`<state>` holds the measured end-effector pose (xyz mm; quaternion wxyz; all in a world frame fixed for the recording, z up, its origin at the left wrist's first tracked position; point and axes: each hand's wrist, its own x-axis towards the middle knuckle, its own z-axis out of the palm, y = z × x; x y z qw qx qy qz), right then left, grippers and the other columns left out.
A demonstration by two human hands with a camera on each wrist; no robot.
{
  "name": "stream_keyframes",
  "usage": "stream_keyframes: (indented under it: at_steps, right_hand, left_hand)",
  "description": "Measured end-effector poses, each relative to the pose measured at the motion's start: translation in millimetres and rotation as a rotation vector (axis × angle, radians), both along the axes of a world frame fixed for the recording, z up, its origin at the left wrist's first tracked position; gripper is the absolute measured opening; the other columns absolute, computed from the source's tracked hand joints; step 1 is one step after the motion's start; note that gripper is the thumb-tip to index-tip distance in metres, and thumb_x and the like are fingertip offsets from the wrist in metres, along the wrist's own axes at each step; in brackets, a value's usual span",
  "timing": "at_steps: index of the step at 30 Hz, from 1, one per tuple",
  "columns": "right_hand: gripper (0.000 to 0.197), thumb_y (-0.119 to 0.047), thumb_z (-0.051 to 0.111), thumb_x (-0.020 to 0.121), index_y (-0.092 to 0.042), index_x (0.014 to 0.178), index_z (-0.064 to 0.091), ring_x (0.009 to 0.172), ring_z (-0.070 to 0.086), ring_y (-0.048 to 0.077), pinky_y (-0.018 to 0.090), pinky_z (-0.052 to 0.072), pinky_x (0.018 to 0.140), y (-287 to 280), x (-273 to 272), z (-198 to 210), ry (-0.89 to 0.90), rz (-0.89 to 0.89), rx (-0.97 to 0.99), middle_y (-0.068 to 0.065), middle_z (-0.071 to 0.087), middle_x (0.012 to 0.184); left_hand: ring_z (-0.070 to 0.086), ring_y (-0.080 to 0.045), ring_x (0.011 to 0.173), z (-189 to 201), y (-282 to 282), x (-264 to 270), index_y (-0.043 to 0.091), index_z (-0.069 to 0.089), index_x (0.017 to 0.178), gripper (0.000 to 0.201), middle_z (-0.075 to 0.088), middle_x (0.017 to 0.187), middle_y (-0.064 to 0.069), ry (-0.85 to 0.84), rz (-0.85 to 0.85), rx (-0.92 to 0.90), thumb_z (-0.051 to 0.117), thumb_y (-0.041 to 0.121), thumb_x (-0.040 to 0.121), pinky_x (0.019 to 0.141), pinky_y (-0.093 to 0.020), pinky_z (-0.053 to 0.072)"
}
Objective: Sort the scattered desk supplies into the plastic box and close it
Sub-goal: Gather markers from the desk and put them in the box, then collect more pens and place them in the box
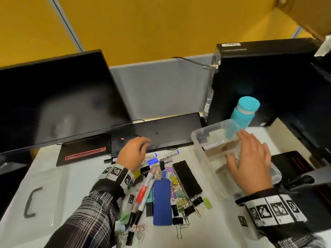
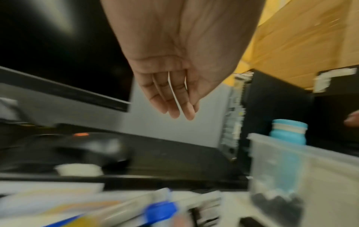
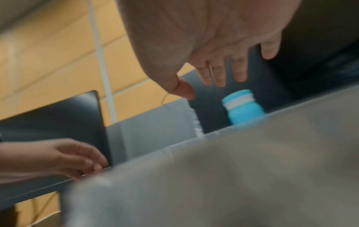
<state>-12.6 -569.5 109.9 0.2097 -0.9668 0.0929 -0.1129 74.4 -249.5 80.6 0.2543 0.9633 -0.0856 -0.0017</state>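
A clear plastic box (image 1: 195,138) stands open on the right of the desk; it also shows in the wrist views (image 2: 291,161) (image 3: 233,169). My right hand (image 1: 245,149) hovers over its inside with fingers spread (image 3: 213,83), gripping nothing. Supplies lie in a heap left of the box: markers (image 1: 145,187), a blue eraser (image 1: 162,201), a black eraser (image 1: 187,178), and several binder clips (image 1: 189,210). My left hand (image 1: 143,145) floats above the heap's far end with relaxed, empty fingers (image 2: 180,113). The box's clear lid (image 1: 35,199), with a black handle, lies at far left.
A dark monitor (image 1: 53,97) stands at back left. A black keyboard (image 1: 164,133) and mouse (image 1: 123,142) sit behind the heap. Behind the box are a teal bottle (image 1: 245,111) and a black computer tower (image 1: 259,77). Black equipment (image 1: 293,167) borders the right edge.
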Motion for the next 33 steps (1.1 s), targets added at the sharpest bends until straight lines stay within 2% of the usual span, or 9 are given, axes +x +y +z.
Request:
stream_keyframes:
  at_steps: [1, 3, 6, 8, 11, 15, 21, 28, 33]
  right_hand:
    - [0.048, -0.024, 0.048, 0.088, -0.019, 0.134, 0.039, 0.133, 0.033, 0.022, 0.046, 0.019, 0.114, 17.9, 1.4, 6.9, -0.088, 0.064, 0.015, 0.003, 0.043, 0.141]
    - [0.033, -0.028, 0.041, 0.085, -0.022, 0.116, 0.052, 0.117, 0.046, 0.02, 0.042, 0.036, 0.1, 57.9, 6.8, 11.4, -0.169, 0.23, -0.007, 0.0, 0.055, 0.121]
    - [0.027, -0.03, 0.034, 0.086, -0.022, 0.096, 0.059, 0.094, 0.054, 0.017, 0.031, 0.043, 0.082, 114.8, 21.1, -6.4, -0.081, 0.468, -0.044, -0.004, 0.06, 0.097]
    - [0.024, -0.027, 0.039, 0.089, -0.021, 0.096, 0.061, 0.091, 0.053, 0.018, 0.031, 0.046, 0.081, 146.3, 36.4, -27.8, 0.015, 0.593, -0.098, -0.004, 0.06, 0.096]
    - [0.025, -0.024, 0.048, 0.09, -0.016, 0.109, 0.061, 0.107, 0.05, 0.024, 0.036, 0.042, 0.092, 182.7, 60.8, -57.9, 0.19, 0.699, -0.184, 0.003, 0.06, 0.112]
    - [0.037, -0.028, 0.054, 0.086, -0.016, 0.122, 0.054, 0.117, 0.043, 0.026, 0.037, 0.038, 0.095, 206.6, 84.1, -80.5, 0.392, 0.675, -0.338, 0.004, 0.052, 0.126]
    - [0.059, -0.034, 0.062, 0.083, -0.019, 0.135, 0.037, 0.128, 0.035, 0.028, 0.042, 0.035, 0.104, 204.6, 101.4, -96.8, 0.624, 0.461, -0.331, 0.006, 0.039, 0.139]
    - [0.051, -0.027, 0.06, 0.084, -0.022, 0.131, 0.041, 0.123, 0.037, 0.027, 0.041, 0.032, 0.103, 207.8, 108.6, -96.9, 0.706, 0.497, -0.318, 0.005, 0.046, 0.132]
    - [0.054, -0.031, 0.06, 0.085, -0.019, 0.132, 0.037, 0.119, 0.041, 0.025, 0.039, 0.032, 0.101, 211.3, 100.8, -96.2, 0.671, 0.524, -0.338, 0.005, 0.047, 0.128]
  left_hand:
    - [0.061, -0.02, 0.103, -9.8, 24.1, -2.0, 0.022, 0.064, 0.114, 0.025, 0.067, 0.111, -0.001, 0.02, 0.054, 0.039, 0.049, 0.019, 0.094, 0.09, -0.038, 0.05]
    - [0.06, -0.026, 0.106, -26.8, 63.5, -5.0, 0.021, 0.066, 0.112, 0.024, 0.068, 0.112, -0.004, 0.071, 0.116, 0.111, 0.051, 0.017, 0.093, 0.091, -0.039, 0.049]
    - [0.052, -0.029, 0.114, -43.9, 98.8, -6.6, 0.019, 0.061, 0.121, 0.031, 0.061, 0.122, -0.006, 0.164, 0.121, 0.287, 0.051, 0.018, 0.092, 0.098, -0.038, 0.044]
    - [0.047, -0.026, 0.119, -50.5, 110.3, -5.8, 0.02, 0.051, 0.131, 0.038, 0.053, 0.129, -0.005, 0.223, 0.095, 0.399, 0.049, 0.022, 0.093, 0.1, -0.037, 0.042]
    - [0.042, -0.025, 0.125, -56.1, 119.3, -1.8, 0.021, 0.043, 0.137, 0.042, 0.046, 0.136, -0.004, 0.271, 0.039, 0.472, 0.046, 0.022, 0.095, 0.102, -0.036, 0.041]
    - [0.039, -0.024, 0.128, -61.8, 121.5, 7.3, 0.021, 0.039, 0.14, 0.045, 0.04, 0.142, -0.003, 0.277, -0.068, 0.495, 0.048, 0.024, 0.095, 0.105, -0.036, 0.039]
    - [0.041, -0.023, 0.123, -70.5, 119.2, 19.9, 0.022, 0.037, 0.138, 0.053, 0.041, 0.136, -0.002, 0.21, -0.097, 0.505, 0.057, 0.032, 0.09, 0.102, -0.033, 0.04]
    - [0.043, -0.022, 0.119, -81.5, 115.2, 23.9, 0.019, 0.041, 0.129, 0.043, 0.047, 0.131, -0.002, 0.167, -0.14, 0.58, 0.053, 0.035, 0.091, 0.099, -0.032, 0.039]
    - [0.043, -0.024, 0.123, -88.8, 116.8, 21.6, 0.016, 0.04, 0.131, 0.041, 0.046, 0.135, -0.005, 0.304, -0.131, 0.527, 0.05, 0.024, 0.092, 0.102, -0.034, 0.041]
